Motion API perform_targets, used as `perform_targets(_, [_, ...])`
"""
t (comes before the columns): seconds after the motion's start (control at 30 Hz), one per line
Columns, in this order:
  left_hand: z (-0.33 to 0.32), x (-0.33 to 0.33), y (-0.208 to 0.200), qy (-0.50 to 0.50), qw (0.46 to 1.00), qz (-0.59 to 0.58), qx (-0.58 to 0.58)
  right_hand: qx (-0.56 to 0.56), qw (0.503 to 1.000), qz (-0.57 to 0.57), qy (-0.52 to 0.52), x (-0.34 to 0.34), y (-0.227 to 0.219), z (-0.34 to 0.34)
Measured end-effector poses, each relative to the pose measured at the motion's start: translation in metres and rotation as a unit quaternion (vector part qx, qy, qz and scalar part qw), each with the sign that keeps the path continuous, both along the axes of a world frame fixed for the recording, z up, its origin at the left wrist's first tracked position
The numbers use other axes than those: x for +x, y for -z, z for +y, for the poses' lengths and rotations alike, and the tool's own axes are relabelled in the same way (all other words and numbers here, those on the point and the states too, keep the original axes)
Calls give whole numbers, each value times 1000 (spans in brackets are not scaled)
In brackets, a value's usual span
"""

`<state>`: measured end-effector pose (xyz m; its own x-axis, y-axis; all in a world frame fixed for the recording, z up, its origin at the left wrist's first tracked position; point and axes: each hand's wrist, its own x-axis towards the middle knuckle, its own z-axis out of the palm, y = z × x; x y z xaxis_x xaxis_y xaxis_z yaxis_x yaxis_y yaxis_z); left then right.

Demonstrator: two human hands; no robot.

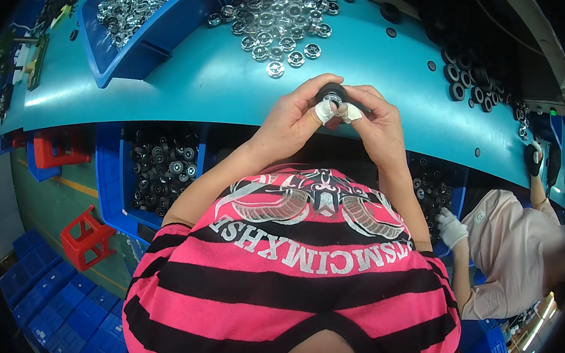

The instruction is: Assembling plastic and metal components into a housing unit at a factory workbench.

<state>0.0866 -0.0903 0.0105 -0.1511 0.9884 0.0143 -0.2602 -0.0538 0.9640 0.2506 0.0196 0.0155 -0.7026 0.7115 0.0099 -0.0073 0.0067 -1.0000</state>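
Observation:
A small toy wheel [331,94], with a black tyre and a shiny silver rim, is held at the table's near edge. My left hand [291,119] closes round its left side. On the other side my right hand [379,119] grips it too. Both thumbs, wrapped in white covers, press against the rim from below and hide part of it. Beyond my hands, loose silver rims [283,20] lie spread on the blue-green table [183,91]. Several black tyres [467,82] are heaped farther right.
A blue bin [152,37] of silver rims stands at the back left. Below the table edge, wheels [164,169] fill a blue crate, and more wheels [433,188] sit right. Red stools [87,238] and stacked blue crates [67,313] are left. A gloved co-worker [511,251] works at right.

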Motion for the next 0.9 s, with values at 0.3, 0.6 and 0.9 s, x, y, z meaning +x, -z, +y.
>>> perform_targets(0.3, [0, 0, -1, -4, 999, -39, 3, -60, 998, 10, -4, -4, -2, -2])
perform_targets(0.6, [10, 11, -3, -95, 995, -15, -33, 8, 1000, 26, 13, -2, 8, -5])
perform_targets(0.9, [16, 13, 4, -131, 991, -4, -35, 134, 989, -3, 68, -9, 8, -16])
